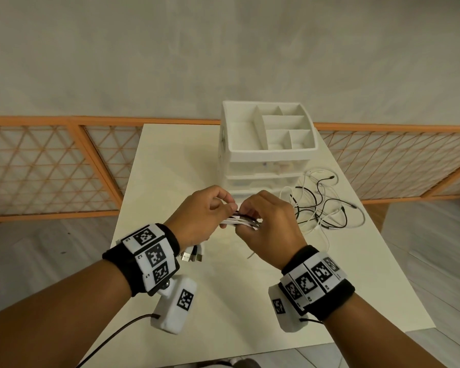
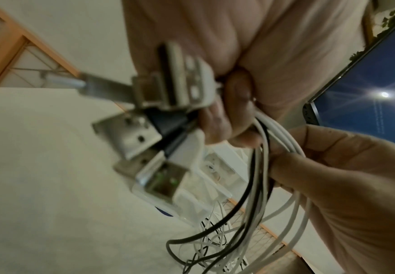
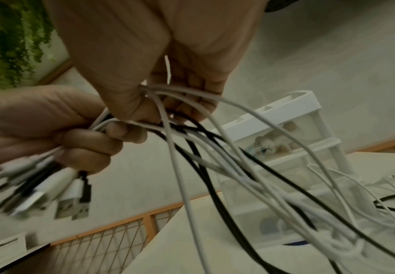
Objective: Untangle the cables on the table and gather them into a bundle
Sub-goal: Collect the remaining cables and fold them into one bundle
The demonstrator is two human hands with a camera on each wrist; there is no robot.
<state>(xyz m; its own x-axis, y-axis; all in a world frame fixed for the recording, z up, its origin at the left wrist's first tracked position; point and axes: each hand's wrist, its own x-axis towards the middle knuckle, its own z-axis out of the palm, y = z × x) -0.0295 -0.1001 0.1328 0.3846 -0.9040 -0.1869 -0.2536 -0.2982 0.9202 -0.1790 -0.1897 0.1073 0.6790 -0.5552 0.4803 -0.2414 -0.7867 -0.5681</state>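
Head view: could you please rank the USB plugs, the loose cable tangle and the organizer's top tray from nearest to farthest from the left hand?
1. USB plugs, hanging just below the left hand.
2. Cable tangle, on the table to the right.
3. Top tray, far side, atop the drawers.

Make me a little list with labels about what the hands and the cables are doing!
left hand: grips the cables near their plugs
right hand: pinches the same cables beside the left hand
plugs: hang below the left hand, above the table
loose ends: lie tangled on the table, right of the hands
cable colours: white and black
organizer: white, with drawers, behind the hands
bundle: not finished
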